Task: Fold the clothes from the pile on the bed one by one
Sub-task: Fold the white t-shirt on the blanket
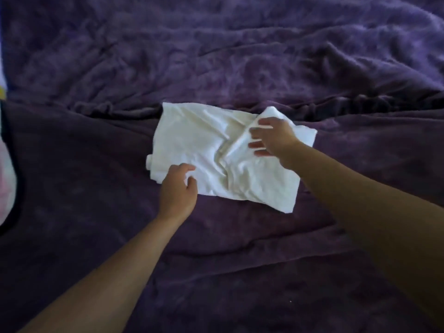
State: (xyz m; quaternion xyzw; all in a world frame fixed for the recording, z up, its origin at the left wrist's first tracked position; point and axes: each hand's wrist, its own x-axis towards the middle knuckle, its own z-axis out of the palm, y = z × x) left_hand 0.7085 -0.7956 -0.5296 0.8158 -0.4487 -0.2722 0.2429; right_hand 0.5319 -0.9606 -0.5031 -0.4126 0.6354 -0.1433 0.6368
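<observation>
White garment [211,150] lies part-folded on the bed's purple blanket [240,56]. Left hand [177,191] pinches the garment's near-left edge, judged to anchor it. Right hand [271,140], fingers spread, is at the garment's raised right flap; whether it grips cannot be told. Well left of the garment: a dark-trimmed item [9,179]. Nothing obstructs folding.

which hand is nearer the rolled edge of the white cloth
Left. The left hand grips the white cloth just beside the rolled edge; the right hand is over its opposite end.
</observation>
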